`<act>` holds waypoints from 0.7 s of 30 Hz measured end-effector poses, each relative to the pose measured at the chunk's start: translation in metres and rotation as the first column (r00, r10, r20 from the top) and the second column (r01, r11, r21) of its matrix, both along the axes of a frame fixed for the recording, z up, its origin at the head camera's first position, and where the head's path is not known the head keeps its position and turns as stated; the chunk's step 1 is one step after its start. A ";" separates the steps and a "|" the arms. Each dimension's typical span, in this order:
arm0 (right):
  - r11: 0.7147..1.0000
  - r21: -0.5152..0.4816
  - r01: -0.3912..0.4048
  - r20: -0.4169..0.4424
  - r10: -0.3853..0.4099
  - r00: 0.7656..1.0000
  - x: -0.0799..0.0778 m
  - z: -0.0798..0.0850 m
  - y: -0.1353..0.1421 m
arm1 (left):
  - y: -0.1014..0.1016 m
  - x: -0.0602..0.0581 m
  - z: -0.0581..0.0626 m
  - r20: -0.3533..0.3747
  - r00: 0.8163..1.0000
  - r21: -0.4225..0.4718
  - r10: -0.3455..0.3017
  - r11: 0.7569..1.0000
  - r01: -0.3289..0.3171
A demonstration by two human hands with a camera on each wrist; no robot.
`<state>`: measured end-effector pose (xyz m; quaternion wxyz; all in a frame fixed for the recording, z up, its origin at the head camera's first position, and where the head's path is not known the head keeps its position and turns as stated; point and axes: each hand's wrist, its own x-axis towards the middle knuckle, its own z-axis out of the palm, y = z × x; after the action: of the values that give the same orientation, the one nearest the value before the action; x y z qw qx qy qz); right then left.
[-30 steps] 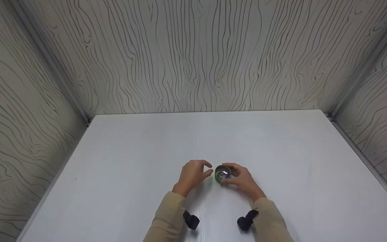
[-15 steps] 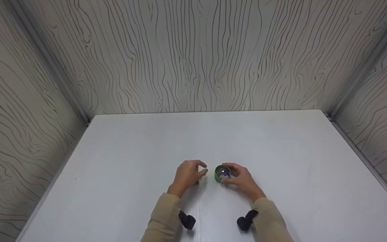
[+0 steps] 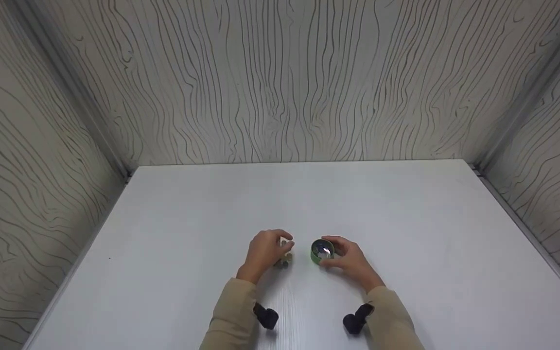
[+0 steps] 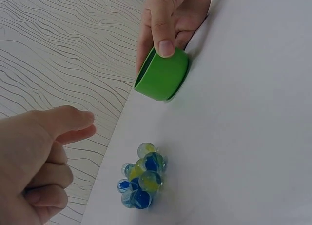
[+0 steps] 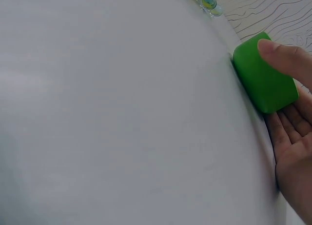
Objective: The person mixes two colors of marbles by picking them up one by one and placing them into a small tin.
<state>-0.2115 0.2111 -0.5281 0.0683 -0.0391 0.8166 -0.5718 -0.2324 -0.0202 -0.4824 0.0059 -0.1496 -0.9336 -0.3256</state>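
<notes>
Green cup (image 4: 163,77) upright on white surface (image 3: 202,204), to R of marbles (image 4: 143,176). My R grip (image 3: 352,259) clamped on it, thumb nr side, fingers far side. Marbles, blue/yel glass, clustered nr my L grip (image 3: 263,250): thumb & fingertip slightly apart, other fingers curled.

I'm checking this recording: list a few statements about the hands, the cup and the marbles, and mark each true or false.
1. The right hand holds the green cup. True.
2. The left hand is touching the cup. False: a gap separates them.
3. The marbles lie close together on the white table. True.
4. The marbles are all red. False: blue and yellow show in them.
5. The cup stands with its opening face down. False: the head view looks into its opening.
6. Both sleeves are beige. True.
</notes>
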 end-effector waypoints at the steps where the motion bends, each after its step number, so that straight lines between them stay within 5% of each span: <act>1: 1.000 0.000 0.001 0.000 -0.001 1.000 0.000 0.000 0.000 | -0.001 -0.001 0.000 0.007 1.000 0.008 -0.001 1.000 0.001; 21: 1.000 -0.005 -0.012 -0.004 0.012 1.000 0.002 0.001 0.000 | -0.022 -0.007 -0.009 0.081 0.994 0.016 0.072 0.997 -0.074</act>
<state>-0.2099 0.2116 -0.5270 0.0700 -0.0453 0.8152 -0.5732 -0.2393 -0.0421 -0.4915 -0.0183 -0.1020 -0.9348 -0.3398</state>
